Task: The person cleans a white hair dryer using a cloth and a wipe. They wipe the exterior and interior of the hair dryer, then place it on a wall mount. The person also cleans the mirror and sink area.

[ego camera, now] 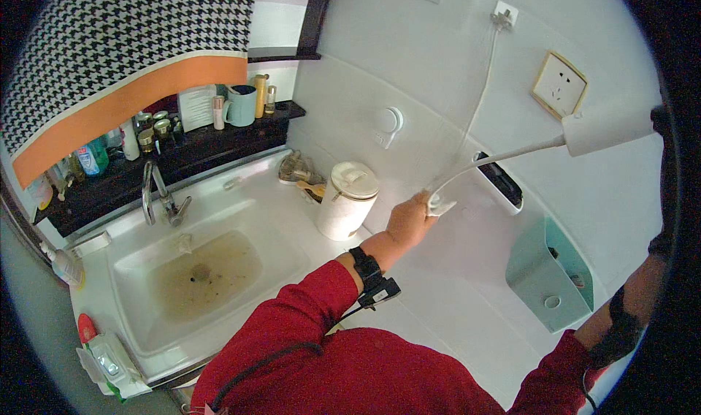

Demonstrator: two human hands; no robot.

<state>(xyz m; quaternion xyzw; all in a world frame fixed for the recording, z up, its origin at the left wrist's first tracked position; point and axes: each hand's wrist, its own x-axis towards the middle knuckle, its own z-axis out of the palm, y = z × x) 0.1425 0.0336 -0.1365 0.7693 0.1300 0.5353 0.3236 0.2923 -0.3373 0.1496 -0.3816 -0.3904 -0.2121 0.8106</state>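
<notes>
My left hand reaches forward over the right side of the washbasin counter, closed around a white cord with a small bunched loop at the fingers. From there the cord rises to the right into a broad white handle-like part of an appliance, whose far end is lost at the dark rim. A thinner cord runs up the wall to a plug in a socket. My right forearm extends up along the right edge; its hand is out of view.
A washbasin holds murky water under a chrome tap. A white lidded canister stands near my left forearm. Bottles and a mug line a dark shelf. A teal wall bin hangs at right, below a wall socket.
</notes>
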